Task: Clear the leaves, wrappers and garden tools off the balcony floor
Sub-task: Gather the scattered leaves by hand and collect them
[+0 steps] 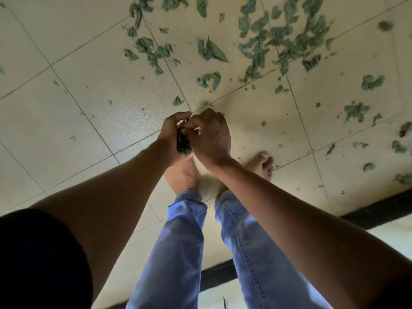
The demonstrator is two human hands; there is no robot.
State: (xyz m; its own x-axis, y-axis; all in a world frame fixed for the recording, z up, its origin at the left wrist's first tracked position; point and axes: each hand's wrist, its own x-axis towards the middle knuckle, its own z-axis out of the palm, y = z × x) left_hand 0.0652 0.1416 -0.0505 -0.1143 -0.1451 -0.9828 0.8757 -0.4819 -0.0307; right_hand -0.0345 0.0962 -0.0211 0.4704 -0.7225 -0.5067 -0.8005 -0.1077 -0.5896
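Observation:
My left hand (172, 130) is curled around a dark green bunch of leaves (184, 144), held above my feet. My right hand (209, 132) meets it from the right, its fingers pinching at the top of the same bunch. Several crumpled green leaves lie scattered over the cream tiled floor (89, 85): a thick patch (283, 34) at the far right, a curved trail (147, 47) at the far middle, single leaves (209, 80) nearer me and more (356, 110) toward the right edge. No wrappers or garden tools are in view.
My bare feet (264, 163) and blue-jeaned legs (178, 241) stand on the tiles below my hands. A black strip (383, 206) borders the floor at the lower right, with a pale surface beyond it. The left tiles carry only small leaf crumbs.

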